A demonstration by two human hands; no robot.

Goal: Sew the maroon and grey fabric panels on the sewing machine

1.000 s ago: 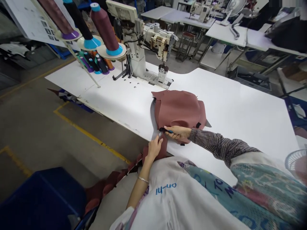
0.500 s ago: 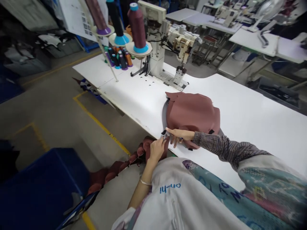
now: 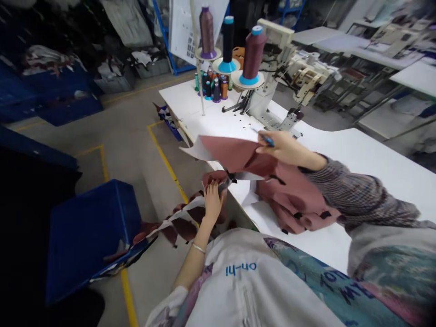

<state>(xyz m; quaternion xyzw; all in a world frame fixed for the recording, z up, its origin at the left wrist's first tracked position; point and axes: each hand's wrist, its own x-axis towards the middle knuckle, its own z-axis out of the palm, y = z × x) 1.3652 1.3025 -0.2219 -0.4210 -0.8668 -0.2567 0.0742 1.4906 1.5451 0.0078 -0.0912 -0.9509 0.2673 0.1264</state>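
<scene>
My right hand (image 3: pixel 284 147) is raised above the white table (image 3: pixel 368 159), closed on a dusty-pink leather piece (image 3: pixel 231 154) and a small blue-handled tool (image 3: pixel 268 141). The piece hangs out to the left of that hand. A stack of the same pink pieces (image 3: pixel 296 200) lies under my right forearm at the table's front edge. My left hand (image 3: pixel 213 202) is closed on the end of a chain of joined pink pieces (image 3: pixel 177 225) that trails down from the table edge toward a blue crate (image 3: pixel 88 231) on the floor.
A post-bed sewing machine (image 3: pixel 289 77) stands at the back of the table, with tall thread cones (image 3: pixel 254 54) on a stand and several small spools (image 3: pixel 214 88) beside it. Yellow floor lines (image 3: pixel 166 159) run left of the table. More tables and machines stand far right.
My right hand has lifted a pink piece off the stack, up and to the left. The left hand keeps its hold on the chain. The camera has turned left.
</scene>
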